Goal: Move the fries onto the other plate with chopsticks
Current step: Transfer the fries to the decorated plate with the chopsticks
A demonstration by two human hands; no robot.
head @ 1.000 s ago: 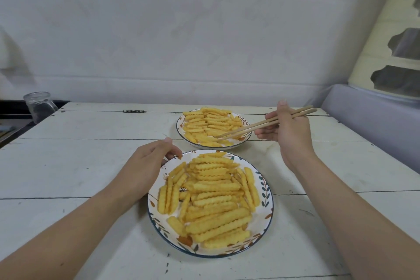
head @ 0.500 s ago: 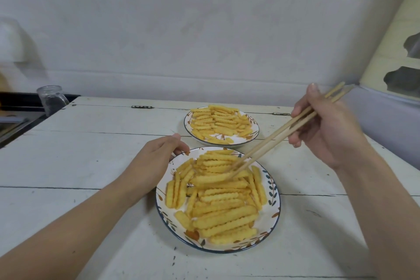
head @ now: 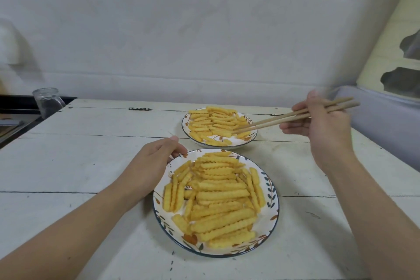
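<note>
Two white plates with leaf patterns stand on the white wooden table. The near plate (head: 271, 191) is heaped with crinkle-cut fries (head: 218, 195). The far plate (head: 218, 143) also carries a pile of fries (head: 216, 124). My right hand (head: 322, 125) grips a pair of wooden chopsticks (head: 284, 118), whose tips lie over the right side of the far plate among its fries. I cannot tell whether a fry is between the tips. My left hand (head: 152, 163) holds the near plate's upper-left rim, fingers curled over the edge.
A glass jar (head: 46, 102) stands at the table's far left corner beside a dark counter. A white wall runs behind the table. A grey-lilac padded surface (head: 386, 125) borders the table's right side. Metal hinges (head: 139, 109) sit along the back plank.
My right hand has swung the chopsticks from the near plate's fries back to the far plate. My left hand has stayed on the near plate's rim. The view shifted slightly.
</note>
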